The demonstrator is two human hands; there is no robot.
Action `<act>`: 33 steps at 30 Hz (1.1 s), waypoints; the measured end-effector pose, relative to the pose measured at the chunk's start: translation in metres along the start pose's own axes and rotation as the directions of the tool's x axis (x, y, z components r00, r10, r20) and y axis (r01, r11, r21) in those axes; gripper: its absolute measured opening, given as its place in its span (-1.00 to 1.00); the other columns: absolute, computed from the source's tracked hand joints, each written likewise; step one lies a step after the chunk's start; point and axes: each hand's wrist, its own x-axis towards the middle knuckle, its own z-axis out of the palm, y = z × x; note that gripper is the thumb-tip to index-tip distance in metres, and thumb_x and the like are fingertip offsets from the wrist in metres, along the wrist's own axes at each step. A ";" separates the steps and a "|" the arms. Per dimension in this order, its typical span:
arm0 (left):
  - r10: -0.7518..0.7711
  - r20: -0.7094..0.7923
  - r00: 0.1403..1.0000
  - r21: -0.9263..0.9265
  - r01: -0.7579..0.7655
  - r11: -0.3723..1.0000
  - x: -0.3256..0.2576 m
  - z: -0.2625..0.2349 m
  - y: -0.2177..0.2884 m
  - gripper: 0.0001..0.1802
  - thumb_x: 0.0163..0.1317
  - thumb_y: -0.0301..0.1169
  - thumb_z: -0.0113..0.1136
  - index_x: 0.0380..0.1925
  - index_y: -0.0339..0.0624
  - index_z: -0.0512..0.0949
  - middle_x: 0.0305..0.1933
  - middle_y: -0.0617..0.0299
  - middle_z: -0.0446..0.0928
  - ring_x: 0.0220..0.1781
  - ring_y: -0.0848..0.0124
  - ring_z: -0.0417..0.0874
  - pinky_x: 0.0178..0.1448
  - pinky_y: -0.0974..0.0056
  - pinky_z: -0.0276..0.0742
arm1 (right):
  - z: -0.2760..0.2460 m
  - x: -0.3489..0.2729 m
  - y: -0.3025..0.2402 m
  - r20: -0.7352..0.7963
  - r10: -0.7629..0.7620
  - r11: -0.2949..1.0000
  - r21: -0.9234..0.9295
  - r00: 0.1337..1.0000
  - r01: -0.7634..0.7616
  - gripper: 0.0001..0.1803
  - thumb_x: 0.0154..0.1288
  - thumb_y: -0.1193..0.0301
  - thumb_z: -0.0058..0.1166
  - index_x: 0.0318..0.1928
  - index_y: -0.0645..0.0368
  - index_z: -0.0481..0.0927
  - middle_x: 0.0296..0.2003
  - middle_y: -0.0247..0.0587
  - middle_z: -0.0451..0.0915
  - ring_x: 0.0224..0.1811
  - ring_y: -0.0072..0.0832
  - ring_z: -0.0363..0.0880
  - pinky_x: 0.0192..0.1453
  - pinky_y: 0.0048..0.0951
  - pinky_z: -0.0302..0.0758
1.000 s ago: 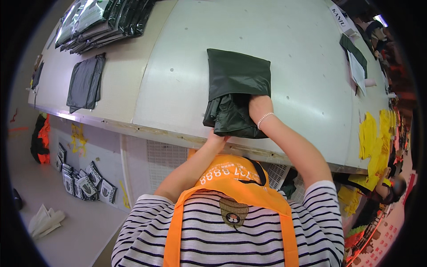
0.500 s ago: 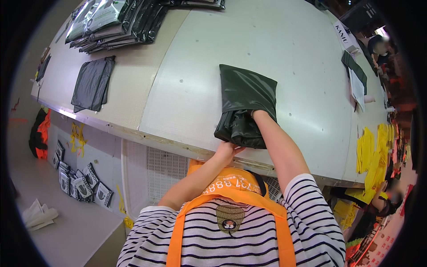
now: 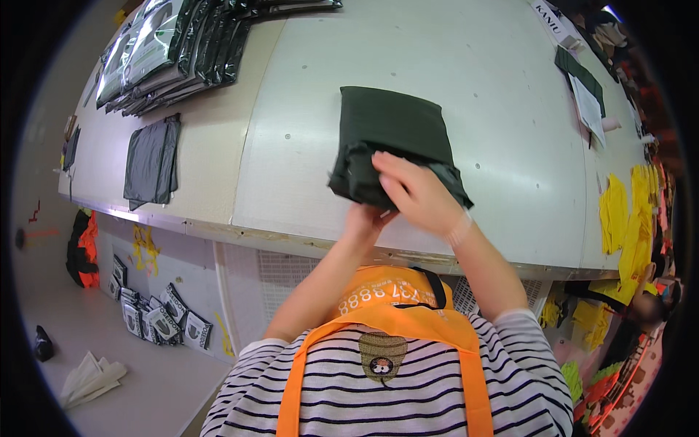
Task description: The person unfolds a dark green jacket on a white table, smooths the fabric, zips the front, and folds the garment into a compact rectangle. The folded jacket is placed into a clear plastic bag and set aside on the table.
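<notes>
A dark green fabric pouch [image 3: 393,120] lies on the pale table in front of me, its mouth toward my body. Folded dark, shiny material [image 3: 360,175] bulges at the mouth. My right hand [image 3: 416,193] rests over this near end with its fingers stretched out, slightly blurred. Below the near edge, my left hand [image 3: 366,221] holds the pouch from underneath; most of its fingers are hidden by it.
Packaged flat goods [image 3: 182,54] are stacked at the far left, with a dark folded pouch [image 3: 151,160] nearer. White papers [image 3: 587,109] and a white box [image 3: 557,25] lie at right. Yellow fabric [image 3: 637,226] hangs over the right edge. A white basket [image 3: 280,280] stands below the table.
My right hand has come out of the pouch mouth and now lies on top of its near end. My left hand stays under the near edge. The view has shifted slightly.
</notes>
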 end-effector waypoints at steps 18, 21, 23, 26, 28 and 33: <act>-0.057 0.852 0.520 0.213 -0.446 -0.869 -0.044 0.129 0.049 -0.13 -0.09 -0.40 0.31 0.33 0.02 0.22 0.31 -0.07 0.23 0.37 0.01 0.20 0.37 -0.15 0.08 | 0.039 -0.081 0.069 0.031 0.601 0.155 0.976 0.799 -0.154 -0.69 0.27 0.59 0.00 0.03 0.30 0.39 -0.11 -0.25 0.52 -0.07 -0.46 0.55 0.10 -0.35 0.54; -0.254 0.796 0.550 0.005 -0.425 -0.905 -0.029 0.108 0.046 -0.09 -0.03 -0.53 0.19 0.39 0.09 0.09 0.23 -0.07 0.29 0.27 0.03 0.33 0.32 -0.04 0.22 | 0.036 -0.075 0.064 -0.010 0.686 0.222 0.955 0.727 -0.196 -0.80 0.27 0.53 0.01 -0.09 0.29 0.43 -0.17 -0.25 0.54 -0.13 -0.49 0.56 0.04 -0.37 0.55; -0.325 0.781 0.534 0.017 -0.537 -0.843 -0.022 0.112 0.050 -0.13 0.01 -0.63 0.06 0.38 0.12 0.12 0.14 -0.06 0.36 0.15 0.06 0.44 0.20 0.08 0.39 | 0.046 -0.083 0.085 -0.055 0.724 0.285 0.932 0.687 -0.226 -0.83 0.26 0.60 -0.07 -0.13 0.30 0.44 -0.21 -0.25 0.55 -0.19 -0.47 0.57 -0.03 -0.39 0.60; -0.043 0.816 0.576 0.289 -0.471 -0.834 -0.009 0.161 0.084 -0.20 0.03 -0.66 0.00 0.34 0.15 0.22 0.13 0.05 0.40 0.07 0.07 0.48 0.08 0.09 0.45 | 0.039 -0.087 0.068 -0.006 0.782 0.221 0.938 0.624 -0.268 -0.78 0.23 0.65 -0.13 -0.13 0.28 0.49 -0.21 -0.23 0.57 -0.26 -0.47 0.59 -0.06 -0.39 0.63; -0.106 0.899 0.425 0.097 -0.429 -0.898 -0.001 0.151 0.078 -0.23 0.06 -0.59 0.01 0.33 0.17 0.22 0.16 0.13 0.38 0.07 0.11 0.46 0.06 0.12 0.44 | 0.035 -0.089 0.064 -0.003 0.769 0.218 0.942 0.639 -0.257 -0.77 0.22 0.65 -0.13 -0.12 0.29 0.50 -0.20 -0.22 0.57 -0.25 -0.46 0.59 -0.08 -0.41 0.63; -0.319 0.833 0.452 -0.064 -0.494 -0.867 -0.007 0.098 0.035 -0.25 0.06 -0.30 0.11 0.34 0.05 0.20 0.34 0.05 0.21 0.17 0.12 0.34 0.18 0.09 0.27 | 0.013 -0.085 0.057 -0.034 0.764 0.305 0.899 0.644 -0.313 -0.76 0.21 0.63 -0.12 -0.11 0.33 0.50 -0.20 -0.17 0.57 -0.22 -0.45 0.61 -0.14 -0.43 0.63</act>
